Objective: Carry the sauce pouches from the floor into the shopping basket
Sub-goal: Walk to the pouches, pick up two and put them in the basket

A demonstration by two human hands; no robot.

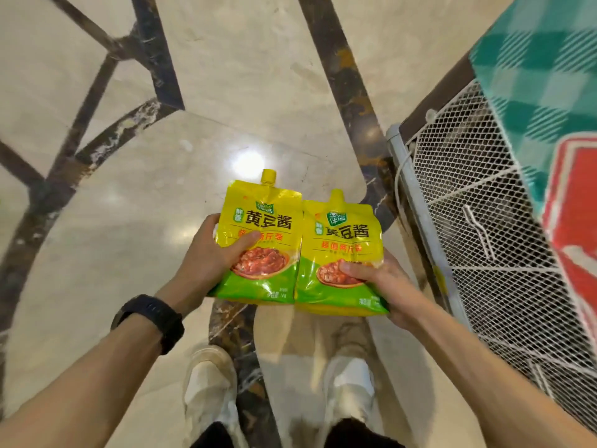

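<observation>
Left pouch (260, 236): yellow over green, yellow spout cap on top, dish photo low on the front; upright, face to camera, held above the floor.
Right pouch (340, 258): same print, same cap; upright, slightly lower, left edge touching the left pouch.
Count: 2 pouches, side by side.
Shopping basket: not identifiable with certainty.

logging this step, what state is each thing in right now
left yellow-green spouted sauce pouch: lifted off the floor, cap on, gripped by left hand
right yellow-green spouted sauce pouch: lifted, cap on, gripped by right hand
white wire-mesh shopping basket: on the right, neither pouch in it yet
</observation>
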